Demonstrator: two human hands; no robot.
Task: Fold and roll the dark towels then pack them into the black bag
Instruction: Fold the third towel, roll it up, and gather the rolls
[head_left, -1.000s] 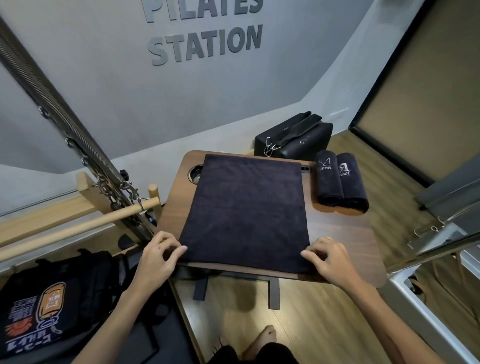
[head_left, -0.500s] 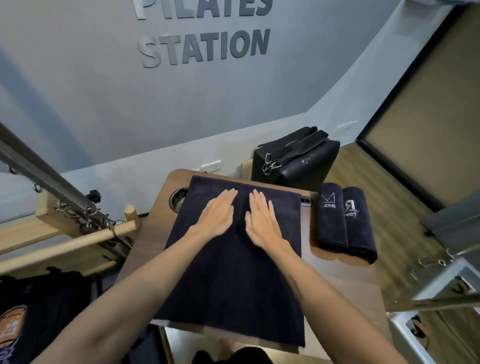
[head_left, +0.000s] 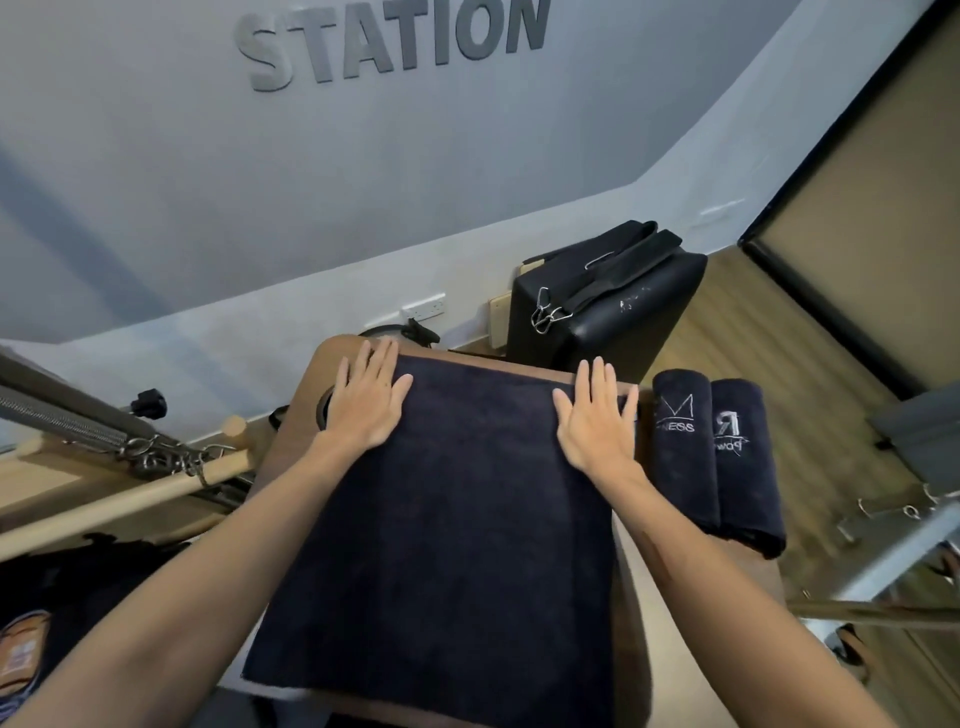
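Both hands have slid apart — my left hand (head_left: 363, 402) and right hand (head_left: 597, 415) press flat-fingered, gripping nothing, on the dark towel's (head_left: 447, 530) far corners; its long axis runs toward me.

Grey STATION lettering (head_left: 389, 44) on wall; wall socket (head_left: 425, 307); wooden bar (head_left: 119, 501) left

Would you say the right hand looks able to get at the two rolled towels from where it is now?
Probably yes: the right hand lies flat on the spread towel, and the rolled towels lie just beside it with nothing between.
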